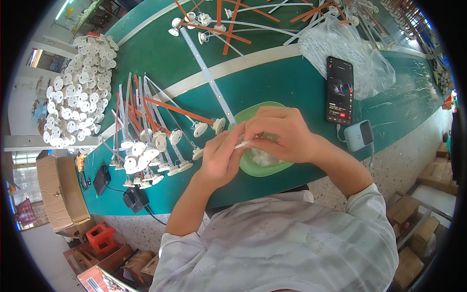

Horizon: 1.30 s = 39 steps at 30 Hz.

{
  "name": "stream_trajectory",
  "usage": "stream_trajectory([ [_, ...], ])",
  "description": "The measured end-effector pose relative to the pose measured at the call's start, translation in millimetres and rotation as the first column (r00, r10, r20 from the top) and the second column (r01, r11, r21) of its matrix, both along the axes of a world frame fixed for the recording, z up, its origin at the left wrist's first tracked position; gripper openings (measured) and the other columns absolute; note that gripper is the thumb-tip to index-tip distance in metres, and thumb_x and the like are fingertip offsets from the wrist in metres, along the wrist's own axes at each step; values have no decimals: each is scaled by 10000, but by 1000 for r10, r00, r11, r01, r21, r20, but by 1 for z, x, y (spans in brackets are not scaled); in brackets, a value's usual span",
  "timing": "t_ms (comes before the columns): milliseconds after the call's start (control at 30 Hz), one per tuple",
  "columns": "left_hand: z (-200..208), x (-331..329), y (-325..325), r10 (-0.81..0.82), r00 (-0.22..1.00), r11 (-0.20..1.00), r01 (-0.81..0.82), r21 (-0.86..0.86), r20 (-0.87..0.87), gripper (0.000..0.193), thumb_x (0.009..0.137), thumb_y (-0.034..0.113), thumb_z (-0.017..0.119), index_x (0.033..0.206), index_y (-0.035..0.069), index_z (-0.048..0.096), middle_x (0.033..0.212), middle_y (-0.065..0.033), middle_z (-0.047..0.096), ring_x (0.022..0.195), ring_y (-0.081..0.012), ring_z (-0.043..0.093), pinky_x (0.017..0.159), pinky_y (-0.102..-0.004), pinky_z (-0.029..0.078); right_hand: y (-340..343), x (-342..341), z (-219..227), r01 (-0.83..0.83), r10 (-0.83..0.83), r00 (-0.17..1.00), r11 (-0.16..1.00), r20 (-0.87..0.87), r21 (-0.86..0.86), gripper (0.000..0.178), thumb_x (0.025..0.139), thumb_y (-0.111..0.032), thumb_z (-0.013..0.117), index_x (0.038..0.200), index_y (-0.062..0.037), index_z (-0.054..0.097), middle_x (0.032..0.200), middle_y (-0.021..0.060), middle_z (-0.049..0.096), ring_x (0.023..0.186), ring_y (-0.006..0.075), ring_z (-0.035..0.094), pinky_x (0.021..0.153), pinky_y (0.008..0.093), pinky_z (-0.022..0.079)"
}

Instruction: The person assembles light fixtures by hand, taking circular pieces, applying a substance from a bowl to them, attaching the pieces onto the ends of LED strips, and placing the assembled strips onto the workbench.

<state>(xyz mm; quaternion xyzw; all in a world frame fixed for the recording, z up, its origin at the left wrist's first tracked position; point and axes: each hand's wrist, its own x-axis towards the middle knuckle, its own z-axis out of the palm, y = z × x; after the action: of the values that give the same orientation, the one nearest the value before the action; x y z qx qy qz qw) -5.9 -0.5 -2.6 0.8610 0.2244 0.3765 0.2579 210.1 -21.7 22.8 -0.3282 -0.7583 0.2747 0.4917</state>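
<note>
Over a light green bowl [265, 170] holding a heap of clear, whitish small parts, my two hands meet. A rigid white LED strip [206, 73] runs from the far side of the table to my fingers, with a round white base at its far end. Closed fingers of my left hand [220, 156] pinch near the strip's near end. My right hand [284, 134] is closed too, thumb and forefinger on a thin white piece [242, 144] between the hands. Whether that piece is part of the strip is hidden by the fingers.
Left of my hands lies a pile of LED strips [146, 151] with round white bases. A tall heap of white discs [78, 92] stands farther left. To the right are a phone [339, 90], a power bank [359, 135] and a clear plastic bag [360, 63]. A black adapter [135, 198] sits near the front edge.
</note>
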Motion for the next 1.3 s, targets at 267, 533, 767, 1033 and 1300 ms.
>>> stream_trajectory([
  [267,7,6,-3,93,996,979,-94,183,16,556,787,-92,690,1324,-134,556,903,-165,694,755,-292,695,681,-374,556,-1,-18,-10,206,-200,979,931,-48,302,287,655,13,815,911,-62,708,896,91,716,728,259,653,627,328,532],
  [533,1,10,-6,121,990,980,-130,150,66,519,792,-82,704,1298,-116,593,704,-97,609,587,-239,579,537,-362,454,-3,-19,-13,266,-269,963,927,-27,263,302,651,18,809,927,-61,718,887,89,717,740,265,670,643,330,554],
  [767,6,8,-7,164,985,986,-165,11,51,473,850,-50,709,1309,-90,600,740,-120,663,619,-253,642,586,-334,507,3,-11,-11,107,-97,992,985,-84,134,246,750,15,815,973,-44,728,903,109,724,750,271,673,647,333,542],
  [1033,4,3,-4,129,991,991,-128,43,-23,451,872,-52,693,1314,-69,604,1003,-216,734,809,-296,750,709,-299,559,3,-11,-13,129,-124,992,975,-38,182,248,729,13,823,954,-42,736,887,99,727,725,264,656,624,332,526],
  [1300,10,-1,1,281,955,958,-272,-92,94,363,935,-18,638,1294,-62,611,817,-126,756,736,-211,749,667,-270,553,1,-7,-17,268,-289,891,957,351,107,232,721,-174,836,886,-90,696,806,42,669,760,246,637,664,352,547],
])
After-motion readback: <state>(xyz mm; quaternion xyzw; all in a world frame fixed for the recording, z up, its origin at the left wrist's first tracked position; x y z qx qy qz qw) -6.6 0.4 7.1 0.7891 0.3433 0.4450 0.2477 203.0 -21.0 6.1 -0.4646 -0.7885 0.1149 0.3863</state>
